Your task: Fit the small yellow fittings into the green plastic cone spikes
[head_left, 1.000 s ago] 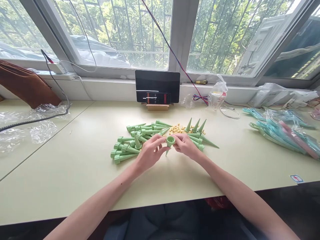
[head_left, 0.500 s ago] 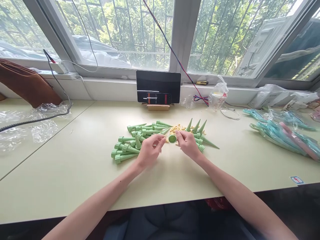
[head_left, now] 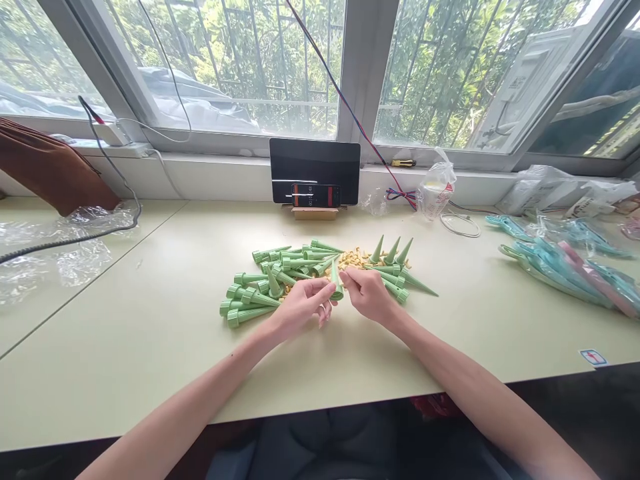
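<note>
Between my hands a green cone [head_left: 337, 283] points upward, its wide ribbed end low. My left hand [head_left: 307, 301] grips it near that end, thumb and fingers closed on its left side. Close by on the right is my right hand [head_left: 367, 291], its fingers pinched together at the cone's side; whatever they hold is too small to make out. A pile of green cones [head_left: 250, 295] lies left of my hands. On the right are more green cones [head_left: 395, 277], three of them with tips up. Small yellowish pieces [head_left: 356, 259] are heaped behind my hands.
A tablet [head_left: 315, 163] and a phone [head_left: 316, 195] stand on a cardboard support at the back. Wrapped teal and pink items [head_left: 570, 273] lie at the right. Clear plastic wrap [head_left: 80, 267] and a brown bag [head_left: 55, 167] are at the left.
The cone between my hands has tipped from wide end facing the camera to tip up. My left hand has moved right and closed on it; my right hand has shifted slightly lower.
</note>
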Demonstrator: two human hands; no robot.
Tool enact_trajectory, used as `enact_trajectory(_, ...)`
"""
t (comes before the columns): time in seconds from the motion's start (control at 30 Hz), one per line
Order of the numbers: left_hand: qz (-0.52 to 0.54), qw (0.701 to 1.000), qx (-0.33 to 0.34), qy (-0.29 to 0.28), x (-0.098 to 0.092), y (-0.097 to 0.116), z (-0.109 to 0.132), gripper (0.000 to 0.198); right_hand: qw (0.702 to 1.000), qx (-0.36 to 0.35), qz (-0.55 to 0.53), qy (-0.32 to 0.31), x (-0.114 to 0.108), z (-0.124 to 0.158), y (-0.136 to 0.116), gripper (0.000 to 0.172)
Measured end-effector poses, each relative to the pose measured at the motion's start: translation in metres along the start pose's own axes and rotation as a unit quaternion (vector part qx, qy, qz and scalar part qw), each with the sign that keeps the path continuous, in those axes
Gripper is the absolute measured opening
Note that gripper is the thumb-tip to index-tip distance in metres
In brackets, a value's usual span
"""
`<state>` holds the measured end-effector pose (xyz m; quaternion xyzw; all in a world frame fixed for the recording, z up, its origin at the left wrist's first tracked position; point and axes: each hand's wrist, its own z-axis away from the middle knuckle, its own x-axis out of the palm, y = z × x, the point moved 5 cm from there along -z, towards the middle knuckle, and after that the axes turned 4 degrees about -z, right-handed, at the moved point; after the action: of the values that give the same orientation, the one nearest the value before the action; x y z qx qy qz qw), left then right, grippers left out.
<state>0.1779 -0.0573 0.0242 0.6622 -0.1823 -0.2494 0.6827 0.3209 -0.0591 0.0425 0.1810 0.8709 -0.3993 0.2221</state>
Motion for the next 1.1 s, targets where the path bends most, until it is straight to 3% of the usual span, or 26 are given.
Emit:
enact_trajectory(0.13, -0.061, 0.997, 0.045, 0.006, 0.001, 0.002, 0.002, 0.035, 0.999, 0.043, -0.027, 0.000, 0.001, 0.001, 0.001, 0.040)
enact_trajectory(0.23, -0.143, 0.983, 0.095, 0.059, 0.000, 0.003, 0.003, 0.028, 0.994, 0.085, -0.064, 0.002, 0.002, 0.000, 0.004, 0.041)
enact_trajectory(0.33, -0.279, 0.930, 0.196, 0.135, -0.001, 0.008, 0.006, 0.017, 0.984, 0.130, -0.120, -0.008, 0.004, 0.000, 0.009, 0.043)
enact_trajectory(0.43, -0.353, 0.884, 0.271, 0.144, 0.000, 0.010, 0.009, 0.021, 0.966, 0.183, -0.177, -0.037, 0.007, 0.000, 0.014, 0.043)
enact_trajectory(0.53, -0.375, 0.870, 0.289, 0.135, -0.001, 0.011, 0.010, 0.028, 0.940, 0.230, -0.248, -0.055, 0.009, 0.001, 0.017, 0.041)
enact_trajectory(0.73, -0.353, 0.888, 0.257, 0.143, -0.002, 0.013, 0.007, 0.028, 0.884, 0.285, -0.368, -0.054, 0.013, 0.001, 0.016, 0.043)
enact_trajectory(0.97, -0.294, 0.916, 0.217, 0.162, -0.008, 0.009, 0.003, 0.022, 0.880, 0.286, -0.367, -0.097, 0.015, 0.001, 0.015, 0.047)
enact_trajectory(1.1, -0.268, 0.930, 0.191, 0.161, -0.010, 0.009, 0.002, 0.024, 0.879, 0.274, -0.370, -0.126, 0.015, 0.001, 0.013, 0.041)
